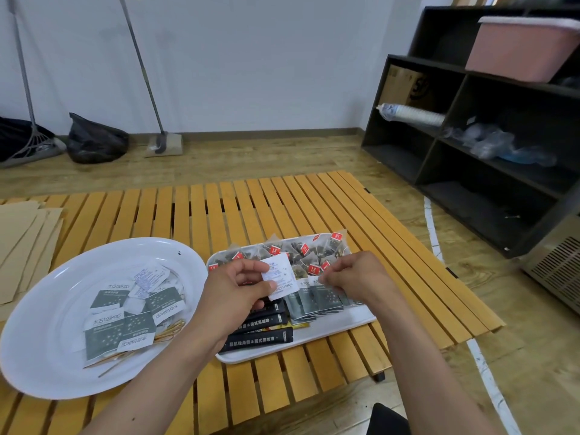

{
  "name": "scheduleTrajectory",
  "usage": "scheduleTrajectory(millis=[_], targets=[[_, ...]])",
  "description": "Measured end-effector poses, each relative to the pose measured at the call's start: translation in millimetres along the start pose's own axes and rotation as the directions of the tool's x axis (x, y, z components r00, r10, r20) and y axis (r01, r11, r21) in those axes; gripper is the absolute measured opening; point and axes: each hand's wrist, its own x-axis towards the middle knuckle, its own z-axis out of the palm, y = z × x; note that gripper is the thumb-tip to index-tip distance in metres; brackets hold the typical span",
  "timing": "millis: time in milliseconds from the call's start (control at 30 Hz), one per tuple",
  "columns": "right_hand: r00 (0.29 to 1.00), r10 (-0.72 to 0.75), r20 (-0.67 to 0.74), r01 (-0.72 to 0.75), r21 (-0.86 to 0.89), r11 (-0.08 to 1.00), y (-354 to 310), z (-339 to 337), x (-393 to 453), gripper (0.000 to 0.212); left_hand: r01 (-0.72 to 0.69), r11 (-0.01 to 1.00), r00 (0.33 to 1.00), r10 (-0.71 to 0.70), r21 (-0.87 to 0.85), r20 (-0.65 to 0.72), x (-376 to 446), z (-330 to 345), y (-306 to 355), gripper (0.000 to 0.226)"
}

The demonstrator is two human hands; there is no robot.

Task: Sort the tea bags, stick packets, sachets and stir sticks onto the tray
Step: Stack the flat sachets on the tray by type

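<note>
Now my left hand (pixel 241 290) pinches a white sachet (pixel 280 279) upright above the tray (pixel 361 318), my right hand (pixel 351 274) nearer, pinching the grey sachets (pixel 317 299) in their row.

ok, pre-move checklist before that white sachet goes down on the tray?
1. Grip on white sachet: left hand pinches it with thumb and fingers. ok.
2. Right hand free to help: its fingertips are at the grey sachets on the tray; whether it pinches one, cannot tell.
3. Tray has bare space: front right strip is open. ok.
4. Groups kept apart: tea bags along the back, black sticks at the front. ok.
5. A white-sachet group already on the tray: cannot tell, hands cover the middle.
6. Plate emptied: sachets and stir sticks remain. not ok.
</note>
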Motion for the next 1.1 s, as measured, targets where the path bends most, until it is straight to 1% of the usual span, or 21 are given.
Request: scheduleTrajectory(millis=[33, 67, 100, 133, 167, 200, 300, 367, 467, 500, 533, 600, 667, 733, 767, 867, 900, 1000, 1100], targets=[[0.999, -0.035, 0.028, 0.032, 0.098, 0.995, -2.2, 0.5, -4.0, 0.014, 0.003, 1.0, 1.0, -0.003, -0.012, 0.001, -0.3, 0.4, 0.4, 0.023], [0.994, -0.064, 0.088, 0.046, 0.195, 0.98, -5.6, 1.8, -8.8, 0.018, 0.007, 1.0, 1.0, -0.007, -0.024, 0.004, -0.8, 0.9, 1.3, 0.022], [0.982, -0.088, 0.166, 0.041, 0.27, 0.962, -9.2, 4.0, -13.2, 0.022, 0.011, 0.999, 1.0, -0.01, -0.038, 0.01, -1.0, 1.2, 1.6, 0.021], [0.966, -0.11, 0.233, 0.034, 0.309, 0.95, -12.4, 7.0, -16.7, 0.025, 0.013, 0.999, 1.0, -0.012, -0.052, 0.016, -1.0, 1.5, 1.8, 0.021], [0.956, -0.134, 0.262, 0.045, 0.32, 0.946, -14.0, 10.8, -18.0, 0.026, 0.011, 0.998, 1.0, -0.01, -0.063, 0.022, -1.3, 1.7, 1.8, 0.019], [0.954, -0.16, 0.253, 0.075, 0.317, 0.945, -15.4, 13.8, -18.8, 0.024, 0.007, 0.998, 1.0, -0.005, -0.066, 0.031, -2.2, 2.0, 2.2, 0.018], [0.955, -0.266, 0.13, 0.226, 0.262, 0.938, -17.4, 18.4, -18.2, 0.015, -0.021, 1.0, 0.998, 0.021, 0.002, 0.052, -4.9, 2.2, 2.8, 0.01], [0.933, -0.331, 0.144, 0.291, 0.243, 0.925, -18.9, 18.4, -19.4, 0.014, -0.012, 1.0, 0.998, 0.01, 0.025, 0.069, -6.2, 2.2, 5.5, 0.021], [0.902, -0.365, 0.233, 0.311, 0.24, 0.92, -21.6, 16.8, -22.5, 0.017, 0.049, 0.998, 0.991, -0.046, -0.027, 0.127, -6.4, 1.9, 11.6, 0.04], [0.892, -0.378, 0.247, 0.322, 0.237, 0.917, -22.2, 16.3, -23.1, 0.016, 0.053, 0.998, 0.99, -0.049, -0.027, 0.134, -6.5, 1.6, 12.4, 0.04], [0.884, -0.392, 0.254, 0.337, 0.233, 0.912, -22.6, 15.8, -23.9, 0.014, 0.051, 0.998, 0.99, -0.048, -0.02, 0.133, -6.8, 1.5, 12.2, 0.035], [0.881, -0.405, 0.244, 0.353, 0.23, 0.907, -22.0, 16.6, -23.3, 0.011, 0.04, 0.999, 0.992, -0.041, 0.014, 0.116, -5.8, 0.8, 9.1, 0.021], [0.907, -0.378, 0.184, 0.324, 0.268, 0.907, -20.2, 17.8, -21.4, 0.011, 0.054, 0.998, 0.992, -0.055, 0.013, 0.116, -4.9, 0.1, 6.3, 0.015], [0.946, -0.307, 0.103, 0.258, 0.333, 0.907, -19.2, 15.6, -19.7, 0.015, 0.061, 0.998, 0.989, -0.062, 0.013, 0.131, -4.9, -0.9, 5.7, 0.016], [0.957, -0.272, 0.096, 0.224, 0.35, 0.91, -18.7, 13.6, -19.4, 0.018, 0.052, 0.998, 0.988, -0.055, 0.022, 0.142, -4.9, -1.8, 5.6, 0.016], [0.962, -0.206, 0.178, 0.136, 0.341, 0.93, -16.1, 7.2, -18.8, 0.025, 0.017, 0.999, 0.982, -0.026, 0.052, 0.186, -6.9, -1.6, 5.7, 0.015], [0.965, -0.189, 0.183, 0.118, 0.343, 0.932, -14.9, 4.1, -18.0, 0.025, 0.009, 0.998, 0.982, -0.02, 0.062, 0.187, -7.2, -1.0, 5.2, 0.014], [0.993, -0.09, 0.076, 0.058, 0.352, 0.934, -6.9, -13.1, -11.3, 0.022, -0.02, 0.994, 0.991, 0.006, 0.106, 0.133, -7.1, -0.7, 6.7, 0.012], [0.999, 0.036, -0.032, -0.028, 0.23, 0.973, 7.6, -32.7, -3.4, 0.016, -0.039, 0.991, 0.997, 0.03, 0.127, 0.066, -4.1, -8.0, 10.3, 0.011]])
